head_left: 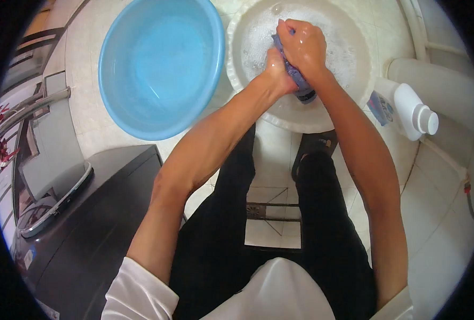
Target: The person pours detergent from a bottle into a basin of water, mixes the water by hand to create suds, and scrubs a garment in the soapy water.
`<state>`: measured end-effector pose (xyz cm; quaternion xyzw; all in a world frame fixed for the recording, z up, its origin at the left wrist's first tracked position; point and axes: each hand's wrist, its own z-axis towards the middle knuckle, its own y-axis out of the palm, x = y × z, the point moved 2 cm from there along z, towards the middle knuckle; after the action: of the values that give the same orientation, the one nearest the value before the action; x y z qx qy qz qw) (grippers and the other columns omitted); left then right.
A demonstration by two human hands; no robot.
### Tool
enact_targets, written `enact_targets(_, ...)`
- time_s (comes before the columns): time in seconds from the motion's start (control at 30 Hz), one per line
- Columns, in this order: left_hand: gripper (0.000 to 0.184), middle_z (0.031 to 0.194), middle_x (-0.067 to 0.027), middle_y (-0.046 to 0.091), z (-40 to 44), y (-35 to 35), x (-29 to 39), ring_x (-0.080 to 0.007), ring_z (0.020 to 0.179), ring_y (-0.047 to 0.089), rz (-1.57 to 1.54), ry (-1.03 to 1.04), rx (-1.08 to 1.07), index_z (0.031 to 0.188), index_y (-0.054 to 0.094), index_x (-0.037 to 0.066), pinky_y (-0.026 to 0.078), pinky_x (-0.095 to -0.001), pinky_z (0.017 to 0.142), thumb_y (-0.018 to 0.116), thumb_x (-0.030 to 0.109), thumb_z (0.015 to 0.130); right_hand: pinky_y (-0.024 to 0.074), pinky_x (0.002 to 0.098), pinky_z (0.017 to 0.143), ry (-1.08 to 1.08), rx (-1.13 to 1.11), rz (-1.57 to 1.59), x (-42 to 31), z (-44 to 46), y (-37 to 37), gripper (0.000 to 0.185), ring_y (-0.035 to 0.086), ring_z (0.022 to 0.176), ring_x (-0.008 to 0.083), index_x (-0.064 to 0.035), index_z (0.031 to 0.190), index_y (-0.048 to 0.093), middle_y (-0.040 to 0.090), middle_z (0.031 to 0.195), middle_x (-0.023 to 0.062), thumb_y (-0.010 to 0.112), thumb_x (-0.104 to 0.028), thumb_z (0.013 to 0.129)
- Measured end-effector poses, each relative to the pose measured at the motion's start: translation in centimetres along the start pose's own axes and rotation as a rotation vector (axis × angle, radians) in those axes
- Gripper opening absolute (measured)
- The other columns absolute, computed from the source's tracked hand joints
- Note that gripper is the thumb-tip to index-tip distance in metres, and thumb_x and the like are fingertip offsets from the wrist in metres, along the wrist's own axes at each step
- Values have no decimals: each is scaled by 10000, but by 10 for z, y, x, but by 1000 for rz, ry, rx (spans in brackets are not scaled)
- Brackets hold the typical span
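Cloth (296, 78) is gripped in closed fingers of left hand (277, 72) and right hand (305, 47) above sudsy basin (295, 126); wringing appears underway; firm opposed grip judged necessary for further twisting.

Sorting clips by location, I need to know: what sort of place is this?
Probably a home washroom or laundry area: there is a floor drain, a basin of suds and a white bottle, perhaps detergent.
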<state>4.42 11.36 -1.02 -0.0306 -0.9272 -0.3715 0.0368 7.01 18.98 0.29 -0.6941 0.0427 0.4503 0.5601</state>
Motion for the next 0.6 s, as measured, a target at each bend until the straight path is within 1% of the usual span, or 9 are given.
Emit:
enact_targets(0.13, 474, 1184, -113, 648, 4, -8, 6, -282, 1142, 592, 17, 51, -61, 1183, 606, 78, 450, -485, 1014, 334, 431, 1022, 520, 490, 626, 24, 55, 14, 7, 1, 1, 315, 640, 684, 425, -99, 763, 715, 666, 727, 199, 593, -356, 899)
enact_targets(0.23, 442, 1157, -113, 656, 19, -21, 16, -288, 1069, 627, 66, 29, -31, 1160, 614, 73, 477, -478, 979, 373, 415, 1018, 488, 484, 573, -103, 6, 72, -4, -47, -5, 351, 625, 631, 402, -96, 696, 660, 649, 681, 174, 580, -356, 918)
enact_targets(0.3, 423, 1117, -111, 669, 30, -33, 36, -295, 1021, 645, 1112, 253, 228, 1137, 625, 68, 494, -474, 949, 398, 403, 1015, 476, 482, 555, -180, 21, 65, -22, -77, -13, 369, 616, 606, 396, -95, 669, 635, 637, 658, 169, 584, -360, 920)
enact_targets(0.33, 423, 1117, -111, 669, 51, -52, 38, -295, 1021, 645, 1108, 251, 227, 1137, 625, 68, 494, -474, 949, 398, 403, 1015, 475, 475, 547, -187, 2, 75, -33, -87, -18, 378, 611, 587, 394, -97, 648, 615, 627, 636, 162, 589, -359, 919)
enact_targets(0.4, 250, 872, -94, 596, 89, -91, 28, -220, 863, 627, 94, 31, -932, 869, 541, 107, 538, -460, 791, 388, 262, 993, 475, 469, 540, -192, -20, 88, -35, -91, -18, 389, 607, 567, 391, -99, 627, 594, 617, 615, 156, 594, -357, 918)
enact_targets(0.43, 250, 872, -94, 596, 96, -97, 16, -220, 863, 627, 96, 31, -931, 869, 541, 107, 538, -460, 791, 388, 262, 993, 459, 469, 539, -221, -4, 69, -29, -85, -13, 359, 585, 565, 407, -81, 668, 617, 603, 621, 175, 597, -338, 919)
enact_targets(0.5, 332, 942, -102, 631, 110, -102, -15, -245, 898, 643, 16, 45, -406, 937, 582, 96, 537, -468, 822, 358, 333, 1005, 443, 469, 539, -251, 12, 51, -17, -62, -6, 334, 563, 562, 424, -64, 710, 641, 590, 627, 194, 600, -319, 921)
enact_targets(0.57, 405, 1034, -113, 665, 40, -37, -8, -271, 989, 644, 59, 40, -95, 1056, 622, 78, 505, -478, 911, 385, 401, 996, 456, 479, 578, -135, 127, -15, -2, -29, 0, 392, 578, 603, 423, -51, 705, 629, 604, 649, 193, 585, -373, 924)
enact_targets(0.6, 457, 1080, -118, 682, 1, -1, -5, -283, 1035, 644, 77, 32, 58, 1115, 642, 69, 488, -483, 955, 398, 436, 991, 456, 479, 578, -134, 129, -7, 3, -15, 1, 392, 578, 603, 423, -51, 705, 629, 604, 649, 193, 585, -373, 924)
